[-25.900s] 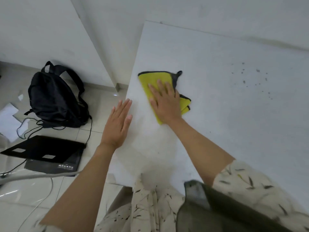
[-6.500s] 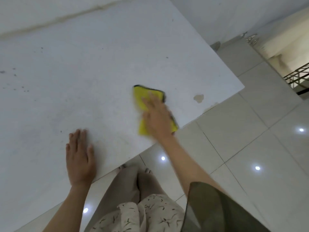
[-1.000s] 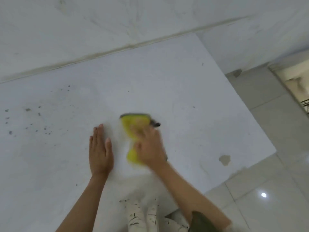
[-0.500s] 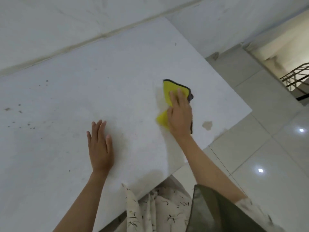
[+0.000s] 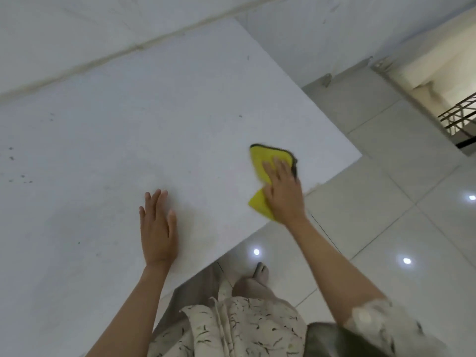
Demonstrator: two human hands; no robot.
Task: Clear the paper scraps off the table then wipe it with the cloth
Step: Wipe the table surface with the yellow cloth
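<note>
Our right hand [image 5: 282, 191] lay flat on the yellow cloth [image 5: 268, 166], fingers straight and spread, pressing it to the desk [image 5: 159, 119] rather than gripping it. The cloth sat folded near the desk's right front corner, its near tip touching or just over the front edge, with the floor [image 5: 386, 215] directly below. Our left hand [image 5: 158, 228] rested open, palm down, on the bare desk near the front edge, holding nothing. We saw no paper scraps on the desk, so we judged the clearing done and the wiping under way.

The main risk, as we read it, was at that edge. Because the cloth was only pinned under a flat palm, a stroke toward us or to the right could have carried it past the edge, and it would have dropped to the floor. The folded layers might also have slid apart under the pressure, leaving our fingers rubbing the desk directly.

A second risk was leaving work undone. Dark specks [image 5: 20, 173] stood far to the left, well apart from the cloth, and a few small marks [image 5: 240, 116] sat further back. If we had kept working only the right corner, those would have been missed.

Our left hand bore weight close to the front edge; leaning further might have let it slip off.
</note>
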